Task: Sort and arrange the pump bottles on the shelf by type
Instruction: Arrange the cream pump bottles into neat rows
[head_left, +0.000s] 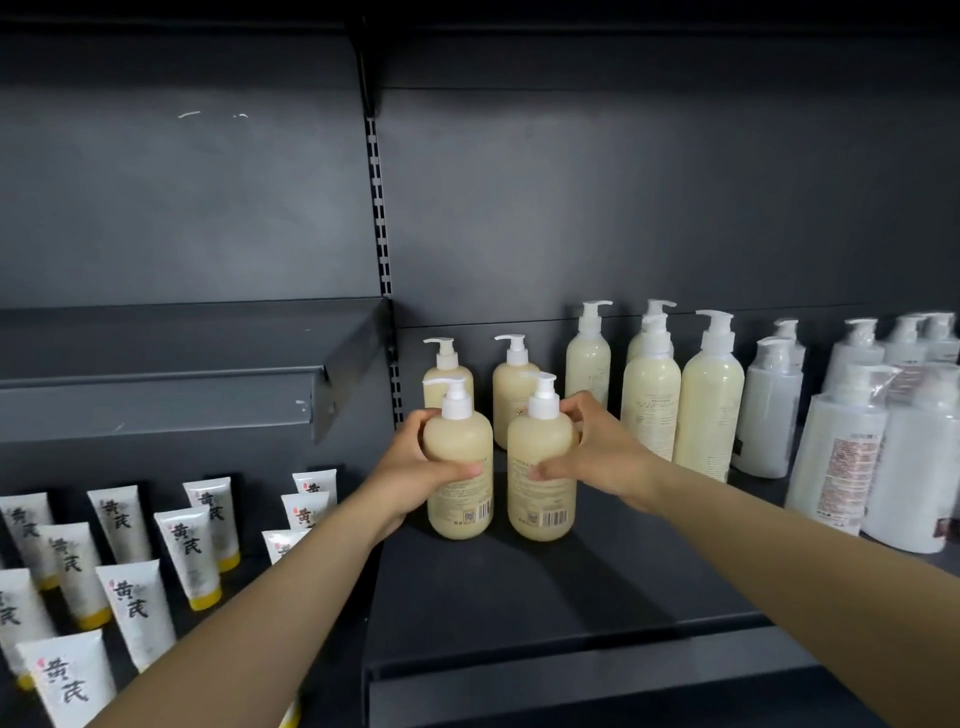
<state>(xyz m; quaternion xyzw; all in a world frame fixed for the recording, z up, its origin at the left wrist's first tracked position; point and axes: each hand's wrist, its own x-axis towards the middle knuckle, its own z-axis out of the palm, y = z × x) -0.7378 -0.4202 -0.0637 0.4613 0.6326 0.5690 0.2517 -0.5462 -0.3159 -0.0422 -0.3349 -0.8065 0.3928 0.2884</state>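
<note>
Both hands are on the shelf (597, 587), each wrapped round one short cream pump bottle. The left hand (415, 467) grasps the left front bottle (460, 467), thumb across its face. The right hand (597, 452) grasps the right front bottle (543, 467), thumb on the label and fingers up near the collar. Both bottles stand upright, side by side, just in front of the two back cream bottles (511, 400).

The step in hand looks like squaring this pair into a neat block of four. To do it well, keep the bases flat on the shelf and slide rather than lift. Line each front bottle straight ahead of the one behind it. Turn the pump spouts the same way, left like the rest. The barcodes face outward, so the pair may want turning if the fronts are meant to show.

Counted by type:
- Short cream bottles: four, in two rows of two.
- Tall pale yellow bottles (711, 410), right of the short cream ones: four, one half hidden behind another.
- Cloudy white bottles (769, 415), further right: at least seven, some cut off by the edge, so the count is not sure.
- White tubes (187, 556) with yellow caps, lower left of the short cream bottles: about eleven in view.
</note>
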